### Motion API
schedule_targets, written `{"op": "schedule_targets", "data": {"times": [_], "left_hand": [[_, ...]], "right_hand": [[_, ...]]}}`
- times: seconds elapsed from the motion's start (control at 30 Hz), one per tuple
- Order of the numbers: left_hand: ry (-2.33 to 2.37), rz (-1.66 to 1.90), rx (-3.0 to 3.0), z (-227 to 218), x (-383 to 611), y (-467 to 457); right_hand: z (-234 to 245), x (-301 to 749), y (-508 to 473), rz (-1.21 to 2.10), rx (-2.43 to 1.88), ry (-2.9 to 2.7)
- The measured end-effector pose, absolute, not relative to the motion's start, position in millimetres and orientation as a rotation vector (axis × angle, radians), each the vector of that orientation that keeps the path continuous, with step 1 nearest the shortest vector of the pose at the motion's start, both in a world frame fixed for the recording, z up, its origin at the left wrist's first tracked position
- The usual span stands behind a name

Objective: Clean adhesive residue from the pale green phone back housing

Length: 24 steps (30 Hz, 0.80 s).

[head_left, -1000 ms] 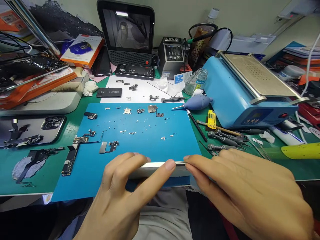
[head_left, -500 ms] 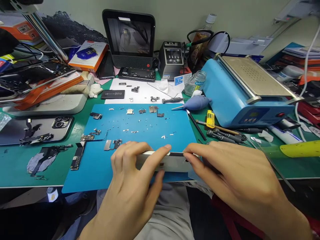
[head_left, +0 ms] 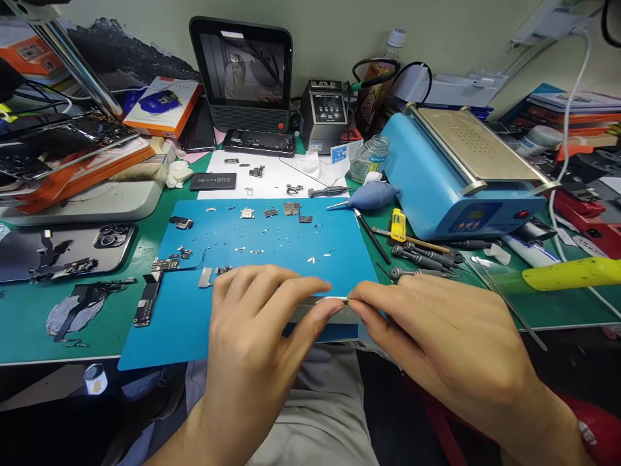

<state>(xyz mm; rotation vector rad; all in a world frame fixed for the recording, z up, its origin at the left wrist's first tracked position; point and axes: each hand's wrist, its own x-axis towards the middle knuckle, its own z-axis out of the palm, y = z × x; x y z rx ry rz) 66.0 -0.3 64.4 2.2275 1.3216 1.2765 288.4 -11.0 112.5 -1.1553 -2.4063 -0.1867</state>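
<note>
Over the front edge of the blue mat, a flat, pale, phone-sized piece is held nearly edge-on, with a thin rim along its top. Its exact kind is unclear and my fingers cover much of it. My left hand grips its left part, fingers over the far side, thumb tip on the top rim and forefinger lifted slightly. My right hand pinches the same rim between thumb and forefinger, just right of my left thumb. Small screws and phone parts lie on the mat beyond, including a metal shield plate.
A logic board lies on the mat's left side, and a grey phone back farther left. A blue air blower, screwdrivers and a blue heating plate machine are on the right. A battery lies behind the mat.
My left thumb has moved up onto the top rim, beside my right fingertips. The held piece shows less of its face. The camera view has shifted slightly right.
</note>
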Motion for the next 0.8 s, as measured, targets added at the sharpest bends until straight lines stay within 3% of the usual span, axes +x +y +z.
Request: {"op": "schedule_targets", "data": {"times": [0.27, 0.47, 0.63, 0.8], "left_hand": [[1.207, 1.278, 2.295, 66, 61, 1], [1.208, 1.265, 2.274, 64, 61, -2], [1.265, 1.271, 2.262, 60, 61, -5], [1.273, 1.246, 2.347, 54, 58, -6]], "right_hand": [[112, 295, -16, -0.19, -1.188, -2.374], [101, 330, -30, 0.126, -1.61, -1.63], [98, 339, -40, 0.174, -1.621, -1.55], [93, 335, -34, 0.696, -1.632, -1.358]]}}
